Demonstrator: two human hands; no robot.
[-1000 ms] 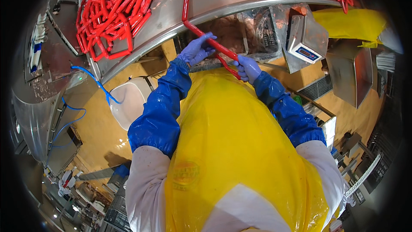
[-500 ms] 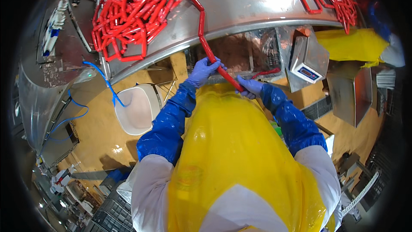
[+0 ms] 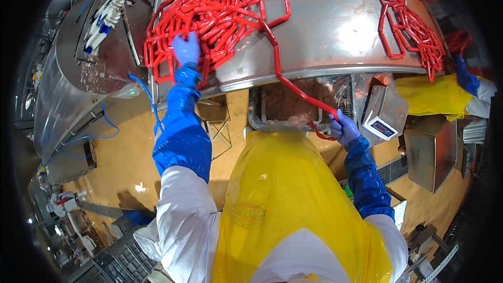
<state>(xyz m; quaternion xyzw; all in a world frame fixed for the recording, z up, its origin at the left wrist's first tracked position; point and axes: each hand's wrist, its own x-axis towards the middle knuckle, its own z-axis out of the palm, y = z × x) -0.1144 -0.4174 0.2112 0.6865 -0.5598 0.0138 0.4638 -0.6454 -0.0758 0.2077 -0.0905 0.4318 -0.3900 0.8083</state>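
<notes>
While reaching to the far left with the left hand (image 3: 186, 51), holds the near end of a strand of red links (image 3: 277, 62) in the right hand (image 3: 343, 128). Places the left hand over the near left part of a large heap (image 3: 222, 15) of the same links on the metal worktop (image 3: 327, 36), with fingers extended away from the body and slightly apart. Cannot tell whether gripping a link or merely touching, given the view from behind. Probably sets it there for access to the uppermost loops.

Curls the right hand closed around the strand, in front of the worktop and just left of the scale (image 3: 386, 111). Probably grips near the end for control of the free length. Note beside that hand a thin, limp red tail (image 3: 317, 132). Trace the strand from the heap's right side, over the near edge, across a tub (image 3: 254, 119) of pinkish material, to the right hand.

Record a second heap (image 3: 414, 42) at far right, well apart from the first, presumably against tangling. Record also a yellow apron (image 3: 283, 178) and blue sleeves (image 3: 184, 136), likely worn against wet.
</notes>
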